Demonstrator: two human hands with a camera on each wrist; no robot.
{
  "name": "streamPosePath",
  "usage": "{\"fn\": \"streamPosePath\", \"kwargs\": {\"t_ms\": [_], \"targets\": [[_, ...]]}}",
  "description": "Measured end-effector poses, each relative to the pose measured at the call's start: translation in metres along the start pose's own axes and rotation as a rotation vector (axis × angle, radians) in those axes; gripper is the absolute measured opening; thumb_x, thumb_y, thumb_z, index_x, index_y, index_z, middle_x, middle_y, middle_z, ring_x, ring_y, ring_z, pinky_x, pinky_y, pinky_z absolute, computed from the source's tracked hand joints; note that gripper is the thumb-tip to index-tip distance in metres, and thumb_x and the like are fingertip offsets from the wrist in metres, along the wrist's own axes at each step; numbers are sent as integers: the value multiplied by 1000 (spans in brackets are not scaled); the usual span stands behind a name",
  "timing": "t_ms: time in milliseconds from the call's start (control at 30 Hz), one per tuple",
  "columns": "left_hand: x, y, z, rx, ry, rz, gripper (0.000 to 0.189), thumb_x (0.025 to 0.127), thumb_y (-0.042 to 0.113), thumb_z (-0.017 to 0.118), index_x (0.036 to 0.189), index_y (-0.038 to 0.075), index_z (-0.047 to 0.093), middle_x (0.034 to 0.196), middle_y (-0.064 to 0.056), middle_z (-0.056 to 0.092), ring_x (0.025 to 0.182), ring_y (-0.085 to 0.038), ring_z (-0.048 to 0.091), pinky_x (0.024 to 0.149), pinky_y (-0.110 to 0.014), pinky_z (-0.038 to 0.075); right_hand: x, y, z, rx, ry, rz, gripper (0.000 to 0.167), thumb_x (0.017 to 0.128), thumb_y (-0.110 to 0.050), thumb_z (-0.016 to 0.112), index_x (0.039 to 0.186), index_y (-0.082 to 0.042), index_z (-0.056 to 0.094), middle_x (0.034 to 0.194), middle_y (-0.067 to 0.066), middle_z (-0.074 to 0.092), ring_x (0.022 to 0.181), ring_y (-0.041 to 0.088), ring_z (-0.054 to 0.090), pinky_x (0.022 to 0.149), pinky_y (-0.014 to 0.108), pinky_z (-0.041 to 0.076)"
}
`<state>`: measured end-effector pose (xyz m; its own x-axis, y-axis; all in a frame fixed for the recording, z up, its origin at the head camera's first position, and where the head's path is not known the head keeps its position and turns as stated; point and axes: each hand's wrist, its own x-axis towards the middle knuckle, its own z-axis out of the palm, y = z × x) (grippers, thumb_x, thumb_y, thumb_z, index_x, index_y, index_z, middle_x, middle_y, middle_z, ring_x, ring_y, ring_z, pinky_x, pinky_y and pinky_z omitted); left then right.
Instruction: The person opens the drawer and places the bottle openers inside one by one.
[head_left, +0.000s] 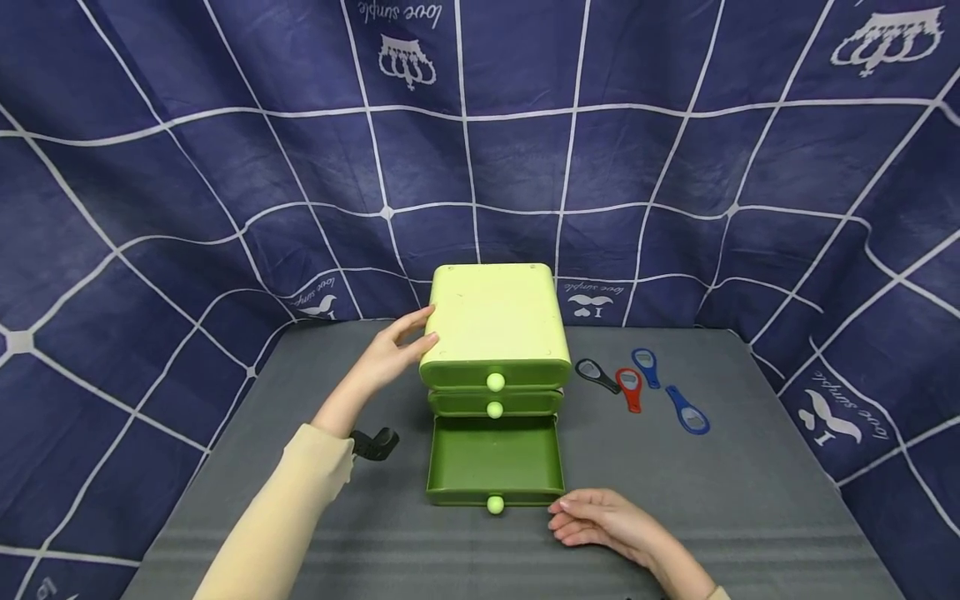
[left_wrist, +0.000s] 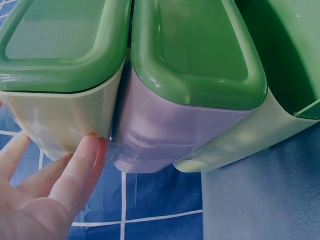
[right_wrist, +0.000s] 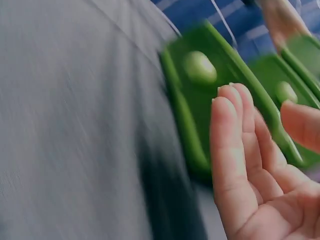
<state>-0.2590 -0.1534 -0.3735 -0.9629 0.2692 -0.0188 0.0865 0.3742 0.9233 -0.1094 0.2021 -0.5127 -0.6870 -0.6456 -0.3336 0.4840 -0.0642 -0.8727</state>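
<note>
Drawer unit (head_left: pixel 495 317) stands upright on the grey worktop (head_left: pixel 750 500), three tiers stacked, before a blue gridded curtain (head_left: pixel 517 167). Orientation: fronts and round knobs (head_left: pixel 495 382) face the person; long edges of the fronts run left to right. Cannot tell whether height or depth is the longest axis. Bottom drawer (head_left: pixel 495 458) is pulled out toward the person; top drawer (head_left: pixel 457 377) and middle drawer (head_left: pixel 461 405) sit pushed in.

Left hand (head_left: pixel 386 354) at the unit's left side: grip apart, thumb and fingers spread, fingertips against the top tier's pale side wall. Right hand (head_left: pixel 600 521) just beside the unit's extended drawer, at its front right corner: grip apart, fingers extended, thumb clear of them; contact cannot be told.

Right of the unit: black tag (head_left: pixel 596 373), red tag (head_left: pixel 630 387), two blue tags (head_left: pixel 687 411), all lying flat.
</note>
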Motion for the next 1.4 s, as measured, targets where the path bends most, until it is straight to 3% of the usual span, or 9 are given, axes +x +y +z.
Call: {"fn": "streamPosePath", "kwargs": {"t_ms": [200, 500, 633, 767, 833, 933, 1100, 1200, 1400], "targets": [[0, -2, -1, -7, -3, 0, 61, 99, 35, 61, 154, 26, 36, 155, -14, 39, 137, -32, 47, 102, -46, 51, -27, -23, -52, -62, 159, -35, 37, 103, -20, 53, 125, 11, 55, 107, 6, 71, 100, 14, 70, 91, 28, 57], [-2, -1, -1, 0, -3, -4, 61, 99, 37, 60, 154, 27, 35, 155, -13, 38, 139, -31, 44, 103, -47, 50, -48, -45, -115, -167, 682, -195, 58, 103, -25, 55, 138, 16, 36, 101, -6, 70, 94, 5, 70, 88, 22, 57], [-2, -1, 0, -3, -6, -10, 61, 99, 37, 60, 154, 27, 35, 155, -14, 38, 138, -31, 45, 102, -46, 50, -53, -47, -139, -262, 911, -241, 50, 98, -28, 63, 130, 9, 49, 92, -16, 68, 85, -4, 67, 78, 17, 58], [-2, -1, 0, 3, -4, -8, 61, 99, 37, 60, 154, 27, 35, 155, -13, 38, 138, -31, 44, 102, -47, 50, -51, -49, -154, -393, 1107, -210, 45, 95, -29, 66, 124, 5, 58, 84, -25, 61, 76, -11, 60, 68, 12, 55], [-1, -1, -1, 7, -3, -7, 61, 99, 37, 59, 154, 27, 35, 155, -13, 38, 139, -31, 44, 103, -48, 50, -50, -50, -158, -467, 1168, -173, 45, 96, -28, 65, 125, 6, 58, 83, -26, 58, 72, -14, 56, 64, 11, 53], [0, -2, -1, 8, -1, -7, 61, 99, 37, 59, 154, 28, 35, 155, -13, 38, 138, -31, 44, 103, -48, 50, -47, -50, -161, -597, 1245, -107, 41, 96, -24, 63, 124, 6, 59, 87, -8, 68, 69, -11, 53, 60, 13, 49], [0, -2, -2, 7, 5, -6, 61, 99, 36, 60, 154, 27, 36, 155, -14, 38, 137, -32, 46, 102, -46, 51, -42, -49, -163, -742, 1299, -9, 41, 96, -23, 63, 124, 6, 59, 123, 29, 59, 97, 27, 61, 79, 39, 51], [0, -1, -1, 8, 4, -5, 60, 99, 36, 60, 154, 27, 36, 155, -14, 38, 136, -32, 47, 101, -46, 51, -38, -49, -165, -754, 1293, 8, 46, 95, -22, 63, 129, 8, 55, 132, 32, 51, 118, 44, 49, 96, 56, 43], [-1, 1, -1, 11, -2, -9, 61, 99, 36, 60, 154, 27, 35, 155, -14, 38, 136, -32, 47, 102, -46, 51, -29, -48, -169, -773, 1305, 34, 58, 92, -22, 67, 134, 12, 47, 132, 36, 46, 124, 51, 38, 106, 60, 32]]}}
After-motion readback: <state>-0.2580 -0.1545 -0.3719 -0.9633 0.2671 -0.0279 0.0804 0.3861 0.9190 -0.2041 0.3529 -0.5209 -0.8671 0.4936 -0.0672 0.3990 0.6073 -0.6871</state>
